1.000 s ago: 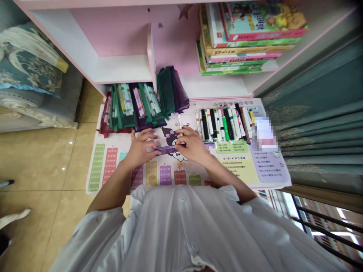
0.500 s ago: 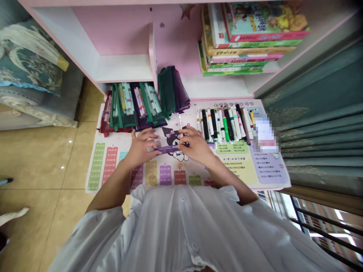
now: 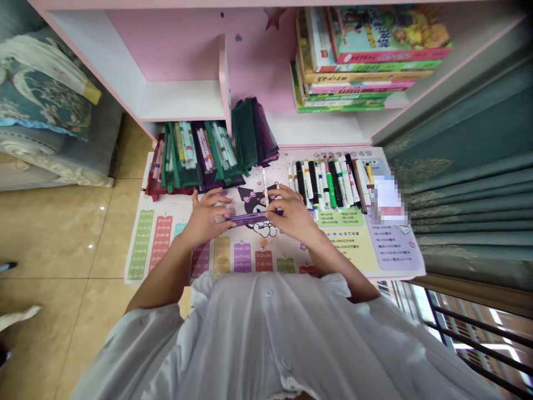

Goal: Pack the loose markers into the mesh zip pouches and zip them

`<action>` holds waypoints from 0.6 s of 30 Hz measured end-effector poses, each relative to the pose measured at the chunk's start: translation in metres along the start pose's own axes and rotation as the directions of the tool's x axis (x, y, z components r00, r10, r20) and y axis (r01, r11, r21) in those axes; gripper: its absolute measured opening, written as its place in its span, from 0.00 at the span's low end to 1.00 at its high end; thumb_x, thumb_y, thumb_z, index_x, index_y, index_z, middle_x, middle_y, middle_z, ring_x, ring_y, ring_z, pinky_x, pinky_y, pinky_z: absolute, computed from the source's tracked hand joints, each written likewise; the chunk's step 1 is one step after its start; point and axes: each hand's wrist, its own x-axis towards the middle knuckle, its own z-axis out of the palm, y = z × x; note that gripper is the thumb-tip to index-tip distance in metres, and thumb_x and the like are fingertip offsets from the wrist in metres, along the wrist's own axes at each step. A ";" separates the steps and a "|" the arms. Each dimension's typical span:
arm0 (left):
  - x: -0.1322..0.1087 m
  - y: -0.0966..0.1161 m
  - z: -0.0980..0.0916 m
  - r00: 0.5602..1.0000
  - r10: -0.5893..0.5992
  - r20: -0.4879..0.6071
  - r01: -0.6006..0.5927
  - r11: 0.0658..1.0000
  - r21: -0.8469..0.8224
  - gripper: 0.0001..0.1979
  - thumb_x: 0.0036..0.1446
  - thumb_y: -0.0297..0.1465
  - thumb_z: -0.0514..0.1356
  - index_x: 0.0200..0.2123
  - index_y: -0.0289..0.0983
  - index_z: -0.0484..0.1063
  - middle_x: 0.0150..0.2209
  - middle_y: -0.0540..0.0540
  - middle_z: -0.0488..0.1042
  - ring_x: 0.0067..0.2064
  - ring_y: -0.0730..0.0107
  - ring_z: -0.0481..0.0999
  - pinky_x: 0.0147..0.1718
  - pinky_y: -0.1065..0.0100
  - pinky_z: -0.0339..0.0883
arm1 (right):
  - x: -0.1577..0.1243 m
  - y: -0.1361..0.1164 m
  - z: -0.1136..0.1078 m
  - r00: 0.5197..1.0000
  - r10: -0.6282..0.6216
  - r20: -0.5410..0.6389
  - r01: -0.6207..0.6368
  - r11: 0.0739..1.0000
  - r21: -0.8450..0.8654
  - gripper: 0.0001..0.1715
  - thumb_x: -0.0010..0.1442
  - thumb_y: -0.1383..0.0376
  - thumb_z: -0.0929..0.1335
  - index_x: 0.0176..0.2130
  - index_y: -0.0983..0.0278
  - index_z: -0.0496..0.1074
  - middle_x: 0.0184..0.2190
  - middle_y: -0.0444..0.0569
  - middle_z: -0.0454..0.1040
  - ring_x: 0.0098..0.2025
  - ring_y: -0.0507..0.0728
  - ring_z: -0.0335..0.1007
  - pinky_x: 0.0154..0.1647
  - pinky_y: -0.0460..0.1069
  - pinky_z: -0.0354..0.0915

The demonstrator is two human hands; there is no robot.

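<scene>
A flat purple pencil pouch [image 3: 248,218] is held edge-up over a colourful desk mat [image 3: 358,244]. My left hand [image 3: 207,215] grips its left end with fingers curled. My right hand [image 3: 292,213] pinches the pouch's top edge near its right part; whether it holds the zipper pull I cannot make out. A white pen [image 3: 264,189] lies on the mat just beyond the hands. A row of several markers [image 3: 328,182] lies to the right of my right hand.
Several green and purple mesh pouches filled with pens [image 3: 195,153] stand at the back left, and empty ones [image 3: 253,132] lean beside them. A pink shelf unit [image 3: 183,100] holds stacked books [image 3: 358,50]. A green curtain [image 3: 470,166] hangs at the right.
My right hand has slid a little to the right along the pouch's top edge. My left hand has stayed on the left end.
</scene>
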 end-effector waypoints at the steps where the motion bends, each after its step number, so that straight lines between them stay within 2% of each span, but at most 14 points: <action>1: 0.000 0.000 0.000 1.000 0.001 0.001 -0.001 1.000 0.001 0.13 0.46 0.36 0.73 0.21 0.39 0.73 0.48 0.49 0.79 0.65 0.47 0.64 0.66 0.34 0.31 | 0.000 0.000 -0.001 1.000 0.006 0.003 -0.006 1.000 0.000 0.09 0.53 0.68 0.70 0.23 0.60 0.75 0.52 0.49 0.77 0.68 0.71 0.57 0.65 0.74 0.50; 18: 0.001 0.000 -0.001 1.000 -0.008 0.004 0.008 1.000 0.009 0.12 0.46 0.37 0.72 0.21 0.40 0.73 0.47 0.49 0.79 0.65 0.47 0.64 0.66 0.36 0.32 | -0.002 0.003 -0.013 0.998 0.057 0.016 -0.057 0.998 0.011 0.10 0.54 0.68 0.70 0.22 0.60 0.74 0.54 0.49 0.76 0.68 0.72 0.56 0.64 0.76 0.49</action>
